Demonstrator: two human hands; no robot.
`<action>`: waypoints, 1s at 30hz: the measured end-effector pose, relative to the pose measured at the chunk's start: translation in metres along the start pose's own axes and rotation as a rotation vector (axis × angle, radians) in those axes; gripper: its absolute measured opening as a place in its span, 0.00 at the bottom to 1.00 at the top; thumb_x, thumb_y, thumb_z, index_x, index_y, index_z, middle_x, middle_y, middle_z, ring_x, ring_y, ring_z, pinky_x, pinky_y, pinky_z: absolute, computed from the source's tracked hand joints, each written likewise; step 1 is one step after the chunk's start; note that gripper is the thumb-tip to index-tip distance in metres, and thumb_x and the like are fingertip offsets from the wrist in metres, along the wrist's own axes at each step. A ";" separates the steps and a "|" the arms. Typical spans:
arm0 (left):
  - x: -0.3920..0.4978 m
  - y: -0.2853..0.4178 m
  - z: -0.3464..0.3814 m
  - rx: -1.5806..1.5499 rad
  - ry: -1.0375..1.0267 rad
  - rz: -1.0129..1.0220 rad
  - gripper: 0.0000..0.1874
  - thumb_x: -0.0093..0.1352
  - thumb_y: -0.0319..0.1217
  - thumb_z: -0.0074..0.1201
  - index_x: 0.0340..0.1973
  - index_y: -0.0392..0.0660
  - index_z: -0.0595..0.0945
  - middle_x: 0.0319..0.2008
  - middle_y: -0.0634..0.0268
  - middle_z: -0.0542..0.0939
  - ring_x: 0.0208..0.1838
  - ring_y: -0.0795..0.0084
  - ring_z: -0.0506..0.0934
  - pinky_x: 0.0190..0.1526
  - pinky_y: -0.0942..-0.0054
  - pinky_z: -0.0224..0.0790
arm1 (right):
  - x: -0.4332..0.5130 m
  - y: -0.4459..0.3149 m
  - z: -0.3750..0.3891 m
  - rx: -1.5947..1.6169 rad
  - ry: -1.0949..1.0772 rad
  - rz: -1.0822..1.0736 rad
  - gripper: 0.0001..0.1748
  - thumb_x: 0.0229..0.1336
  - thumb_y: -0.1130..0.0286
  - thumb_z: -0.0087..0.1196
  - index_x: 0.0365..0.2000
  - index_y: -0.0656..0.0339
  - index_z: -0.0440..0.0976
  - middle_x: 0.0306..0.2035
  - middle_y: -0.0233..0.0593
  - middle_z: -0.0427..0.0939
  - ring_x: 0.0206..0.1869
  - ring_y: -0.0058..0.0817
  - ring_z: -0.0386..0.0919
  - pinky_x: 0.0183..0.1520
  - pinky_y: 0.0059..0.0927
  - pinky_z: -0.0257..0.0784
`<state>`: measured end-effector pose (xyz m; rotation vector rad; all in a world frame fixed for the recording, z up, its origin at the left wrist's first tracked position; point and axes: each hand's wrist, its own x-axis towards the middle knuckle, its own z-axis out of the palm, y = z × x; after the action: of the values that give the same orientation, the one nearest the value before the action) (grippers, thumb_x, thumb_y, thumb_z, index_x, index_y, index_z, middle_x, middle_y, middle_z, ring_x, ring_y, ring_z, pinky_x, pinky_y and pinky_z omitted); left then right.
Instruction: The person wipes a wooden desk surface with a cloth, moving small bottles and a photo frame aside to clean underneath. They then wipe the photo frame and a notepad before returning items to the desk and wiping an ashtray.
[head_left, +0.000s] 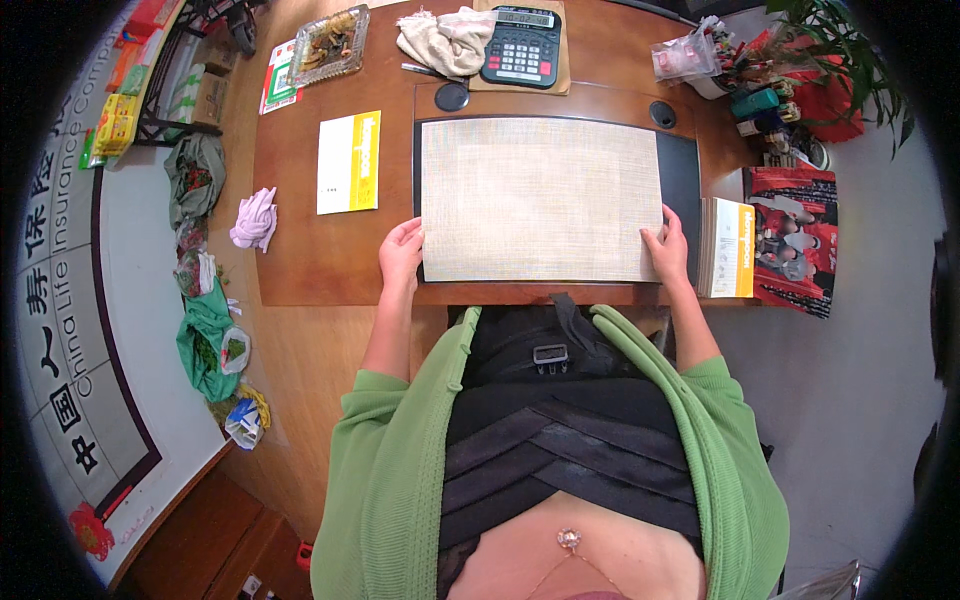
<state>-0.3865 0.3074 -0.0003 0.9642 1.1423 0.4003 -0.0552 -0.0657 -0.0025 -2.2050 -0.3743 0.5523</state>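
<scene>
A beige woven placemat (540, 199) lies before me over a black desk pad (679, 180) on a brown wooden desk (337, 262). My left hand (402, 251) pinches the mat's left edge near its lower corner. On the opposite side, my right hand (667, 244) has its thumb on top of the mat and its fingers around the right edge. To the left lies a white and yellow notebook (349, 163). A stack of similar notebooks (731, 247) sits just right of my right hand.
Along the far side are a glass ashtray (328, 46), a crumpled cloth (450, 41) and a calculator (521, 49). A lilac cloth (255, 219) rests at the left. A red printed booklet (795, 240), a pen holder (709, 82) and a leafy plant (862, 45) occupy the right.
</scene>
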 end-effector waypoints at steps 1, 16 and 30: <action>0.000 0.001 0.000 -0.011 0.003 0.001 0.17 0.75 0.20 0.55 0.59 0.31 0.78 0.53 0.54 0.84 0.52 0.68 0.84 0.52 0.70 0.81 | -0.001 -0.001 0.000 -0.063 0.013 -0.008 0.39 0.60 0.71 0.67 0.68 0.64 0.62 0.56 0.57 0.81 0.60 0.45 0.81 0.63 0.42 0.74; -0.021 0.004 0.023 0.919 0.259 0.829 0.21 0.71 0.23 0.57 0.59 0.40 0.81 0.55 0.55 0.81 0.57 0.57 0.80 0.63 0.61 0.71 | -0.026 -0.041 0.004 -0.673 0.227 -0.115 0.39 0.65 0.59 0.62 0.70 0.62 0.62 0.74 0.52 0.60 0.74 0.50 0.61 0.73 0.47 0.61; -0.011 -0.019 0.123 1.670 -0.290 0.983 0.35 0.77 0.57 0.45 0.78 0.69 0.61 0.84 0.65 0.49 0.85 0.49 0.43 0.79 0.32 0.28 | -0.013 -0.070 0.087 -0.876 -0.077 -0.488 0.45 0.67 0.42 0.53 0.77 0.45 0.54 0.82 0.41 0.44 0.83 0.51 0.37 0.81 0.60 0.33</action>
<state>-0.2840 0.2352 0.0021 2.9511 0.4369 -0.0591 -0.1155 0.0285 0.0055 -2.7477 -1.3573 0.2052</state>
